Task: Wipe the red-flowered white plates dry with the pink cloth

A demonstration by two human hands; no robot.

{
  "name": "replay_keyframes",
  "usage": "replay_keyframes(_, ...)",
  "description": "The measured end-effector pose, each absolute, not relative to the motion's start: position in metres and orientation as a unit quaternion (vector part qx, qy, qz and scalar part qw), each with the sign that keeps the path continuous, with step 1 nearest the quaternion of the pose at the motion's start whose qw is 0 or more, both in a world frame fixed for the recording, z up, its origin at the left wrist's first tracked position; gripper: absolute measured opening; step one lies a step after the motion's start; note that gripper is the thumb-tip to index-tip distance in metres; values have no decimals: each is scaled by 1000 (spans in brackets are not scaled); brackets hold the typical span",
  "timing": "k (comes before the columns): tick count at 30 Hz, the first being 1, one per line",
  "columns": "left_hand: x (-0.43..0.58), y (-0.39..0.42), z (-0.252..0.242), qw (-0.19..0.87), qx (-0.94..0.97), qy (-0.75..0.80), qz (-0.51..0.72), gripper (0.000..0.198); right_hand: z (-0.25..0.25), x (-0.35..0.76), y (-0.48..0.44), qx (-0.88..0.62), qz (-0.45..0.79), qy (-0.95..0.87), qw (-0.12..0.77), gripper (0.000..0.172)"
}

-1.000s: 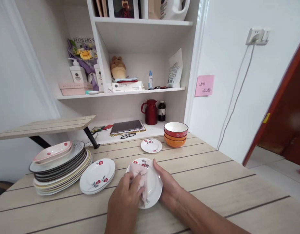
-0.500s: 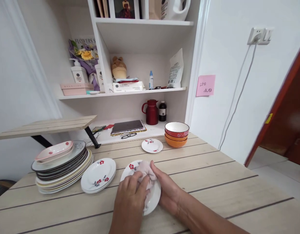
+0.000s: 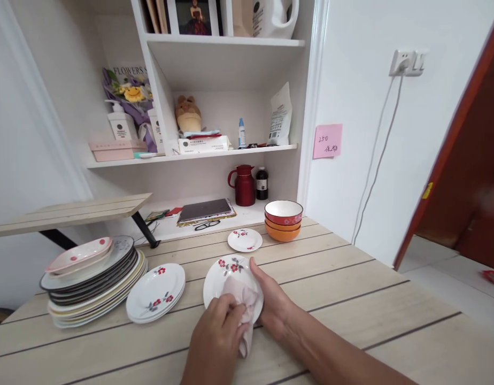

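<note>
A white plate with red flowers [image 3: 215,278] is tilted up a little above the table, its face toward me. My right hand [image 3: 273,305] grips it by the right edge, thumb on the rim. My left hand [image 3: 218,331] pinches a pale pink cloth [image 3: 242,294], which lies against the lower part of the plate and hangs past its bottom edge. Left of my hands is a short stack of matching plates [image 3: 154,291]. One small flowered plate [image 3: 244,240] lies behind the held plate, beside stacked bowls [image 3: 283,219].
A tall stack of plates [image 3: 94,289] with a pink-rimmed dish on top stands at the left, near a raised wooden stand [image 3: 70,214]. Behind the table are a laptop [image 3: 204,210], glasses [image 3: 207,225], a red jug [image 3: 244,185] and a dark bottle [image 3: 262,183].
The plate's flowered upper part is now uncovered. My left hand and the cloth have moved down to its lower edge, and the cloth hangs lower. The whole view has shifted slightly.
</note>
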State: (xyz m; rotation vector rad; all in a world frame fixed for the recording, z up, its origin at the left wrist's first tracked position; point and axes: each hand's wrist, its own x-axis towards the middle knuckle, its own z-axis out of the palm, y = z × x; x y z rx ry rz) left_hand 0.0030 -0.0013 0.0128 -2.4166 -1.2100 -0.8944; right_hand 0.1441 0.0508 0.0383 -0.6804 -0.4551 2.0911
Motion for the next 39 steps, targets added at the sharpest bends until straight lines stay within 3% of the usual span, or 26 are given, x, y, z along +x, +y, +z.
replay_keyframes(5,1,3,16,225,-815,-432,-313,30,35,134,45,-260,850,-206,409,58)
replay_keyframes(9,-9,11,14,308,-734,-514,-320,25,33,130,45,-248,843,-201,434,55)
replay_keyframes(13,-14,12,12,296,-742,-506,-326,20,34,133,49,-279,843,-178,423,61)
replay_keyframes(20,-5,4,10,179,-823,-425,-331,19,36,143,55,-236,850,-168,439,64)
replay_keyframes(26,-8,5,16,255,-795,-431,-342,26,35,133,45,-214,874,-187,394,62)
replay_keyframes(30,-10,11,13,295,-744,-501,-328,28,34,130,44,-210,869,-178,412,58)
replay_keyframes(33,-11,13,7,256,-717,-559,-328,28,34,133,44,-248,851,-174,428,60)
replay_keyframes(39,-3,5,6,73,-740,-574,-342,36,37,139,47,-293,803,-188,483,52)
